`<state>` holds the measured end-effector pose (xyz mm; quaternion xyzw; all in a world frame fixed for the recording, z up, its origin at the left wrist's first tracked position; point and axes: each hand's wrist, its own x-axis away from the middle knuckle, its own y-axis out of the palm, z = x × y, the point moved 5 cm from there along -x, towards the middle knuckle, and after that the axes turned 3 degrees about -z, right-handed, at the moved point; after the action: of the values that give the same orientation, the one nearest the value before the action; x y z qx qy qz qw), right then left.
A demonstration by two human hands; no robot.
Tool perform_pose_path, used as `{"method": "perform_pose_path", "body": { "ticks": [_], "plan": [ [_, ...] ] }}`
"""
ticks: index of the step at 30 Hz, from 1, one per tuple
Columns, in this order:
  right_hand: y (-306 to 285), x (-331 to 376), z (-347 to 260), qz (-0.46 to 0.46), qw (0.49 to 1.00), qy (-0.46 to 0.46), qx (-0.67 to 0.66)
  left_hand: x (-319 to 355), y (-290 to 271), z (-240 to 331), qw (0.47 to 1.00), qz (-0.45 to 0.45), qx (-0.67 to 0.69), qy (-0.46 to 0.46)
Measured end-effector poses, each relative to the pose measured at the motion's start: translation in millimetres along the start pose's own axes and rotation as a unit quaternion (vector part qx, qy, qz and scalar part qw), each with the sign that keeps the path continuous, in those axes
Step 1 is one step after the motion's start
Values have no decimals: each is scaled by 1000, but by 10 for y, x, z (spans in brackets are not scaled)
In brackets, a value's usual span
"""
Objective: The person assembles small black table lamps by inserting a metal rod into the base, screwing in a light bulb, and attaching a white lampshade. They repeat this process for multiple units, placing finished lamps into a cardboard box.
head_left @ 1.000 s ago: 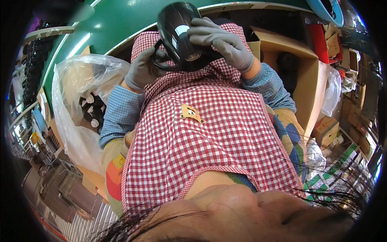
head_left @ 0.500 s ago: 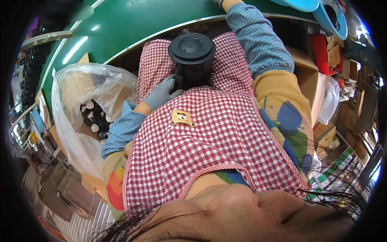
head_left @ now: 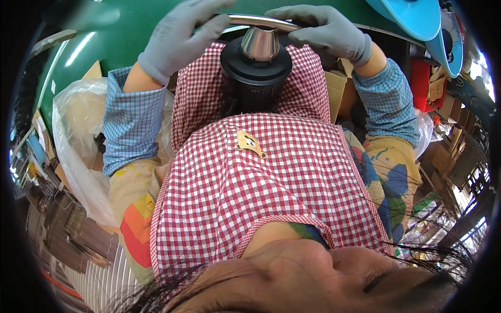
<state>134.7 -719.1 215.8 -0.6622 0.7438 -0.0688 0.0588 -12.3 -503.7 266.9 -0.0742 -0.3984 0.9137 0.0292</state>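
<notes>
Both my hands wear grey gloves. A shiny metal piece with a wide round rim and a cone-shaped part (head_left: 260, 44) stands over the black flanged cylinder (head_left: 255, 75), which sits between my knees. The cone's lower end meets the top of the cylinder, or hangs just over it; I cannot tell which. At the left end of the rim, my left hand (head_left: 183, 40) grips with thumb and fingers. My right hand (head_left: 330, 32) has its fingers curled over the right end of the rim.
A clear plastic bag (head_left: 78, 151) hangs in a box at my left. Ahead lies the green tabletop (head_left: 125, 31). Blue plastic bins (head_left: 417, 18) stand at the far right, above a red box (head_left: 420, 83) and cardboard. A checked apron (head_left: 250, 182) covers my lap.
My right hand has come back from the table, and the metal piece is now over the black cylinder. My left hand has left the cylinder's side and risen to the rim.
</notes>
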Motion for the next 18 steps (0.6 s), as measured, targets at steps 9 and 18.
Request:
{"method": "perform_pose_path", "body": {
  "ticks": [9, 18],
  "plan": [
    [408, 55, -344, 32, 973, 123, 193, 68, 351, -407, 997, 8, 70, 13],
    [354, -4, -394, -51, 954, 80, 285, -139, 346, -459, 972, -168, 149, -69]
  ]
}}
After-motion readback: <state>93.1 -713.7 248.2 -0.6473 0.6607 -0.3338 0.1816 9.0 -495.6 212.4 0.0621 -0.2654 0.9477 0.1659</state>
